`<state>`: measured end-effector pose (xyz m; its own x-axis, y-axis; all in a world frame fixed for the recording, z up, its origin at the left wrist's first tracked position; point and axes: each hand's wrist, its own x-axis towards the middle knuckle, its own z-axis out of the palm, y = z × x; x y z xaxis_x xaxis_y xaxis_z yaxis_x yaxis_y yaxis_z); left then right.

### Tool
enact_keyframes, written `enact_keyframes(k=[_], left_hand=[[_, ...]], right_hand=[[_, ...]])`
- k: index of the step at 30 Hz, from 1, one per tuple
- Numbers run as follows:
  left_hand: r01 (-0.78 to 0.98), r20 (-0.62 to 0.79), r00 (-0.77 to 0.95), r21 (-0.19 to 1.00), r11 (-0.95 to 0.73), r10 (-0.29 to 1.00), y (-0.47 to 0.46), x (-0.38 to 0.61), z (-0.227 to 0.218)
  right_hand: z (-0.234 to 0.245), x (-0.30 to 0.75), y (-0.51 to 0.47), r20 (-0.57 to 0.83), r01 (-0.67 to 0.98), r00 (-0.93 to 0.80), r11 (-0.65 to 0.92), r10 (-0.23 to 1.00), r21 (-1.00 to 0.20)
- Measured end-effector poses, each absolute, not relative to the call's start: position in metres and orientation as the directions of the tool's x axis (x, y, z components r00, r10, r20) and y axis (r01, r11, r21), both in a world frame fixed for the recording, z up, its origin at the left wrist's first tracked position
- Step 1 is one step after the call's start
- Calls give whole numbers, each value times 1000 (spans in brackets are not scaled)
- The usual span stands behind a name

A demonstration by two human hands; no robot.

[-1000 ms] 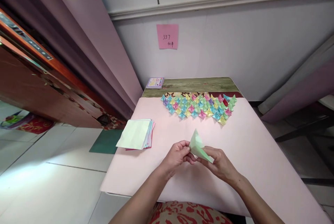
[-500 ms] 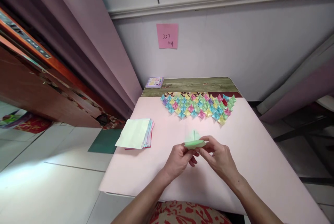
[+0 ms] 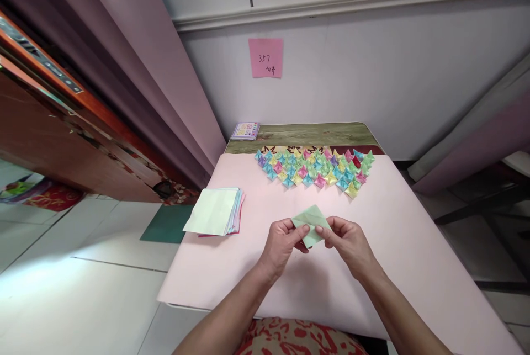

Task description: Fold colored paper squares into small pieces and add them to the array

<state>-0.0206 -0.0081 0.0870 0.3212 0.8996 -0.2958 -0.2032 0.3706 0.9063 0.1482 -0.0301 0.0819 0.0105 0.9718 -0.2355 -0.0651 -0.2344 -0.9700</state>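
Left hand (image 3: 280, 243) and right hand (image 3: 351, 242) pinch green paper (image 3: 311, 217); pink note (image 3: 265, 48) reads "357" above smaller characters.

Patterned garment (image 3: 300, 337) at bottom edge of view: tan-brown ground, irregular red blotches, some curved, some leaf-like, set close together; type of garment can't be told. Left forearm (image 3: 234, 304) and right forearm (image 3: 399, 302) bare; left hand (image 3: 279, 244) and right hand (image 3: 354, 242) likewise bare
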Motion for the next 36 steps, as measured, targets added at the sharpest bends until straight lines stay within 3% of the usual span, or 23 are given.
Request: enact_keyframes(k=[4,7,11,16,20,24,28,36], left_hand=[[-217,-299,294,904,368,908,-7,-19,88],[-223,-335,324,882,416,885,-9,-17,88],[-221,-350,312,877,426,883,-12,-12,89],[-200,-300,292,910,365,908,-14,-7,92],[-131,-233,280,952,277,931,-13,-7,86],[-140,-226,286,952,274,931,-12,-7,84],[-276,-272,298,893,356,915,-13,-4,90],[-585,-237,339,705,401,910,-18,-5,100]], right_hand=[[84,147,-32,-234,-93,22,-231,972,-968],[81,147,-31,-177,-15,53,-177,983,-984],[79,149,-30,91,257,172,44,981,-965],[88,151,-29,438,565,112,305,892,-767],[92,150,-30,588,687,64,393,806,-612],[92,149,-33,693,778,37,415,720,-472],[89,149,-38,761,811,-38,465,647,-355],[81,144,-48,739,818,-260,549,621,-172]])
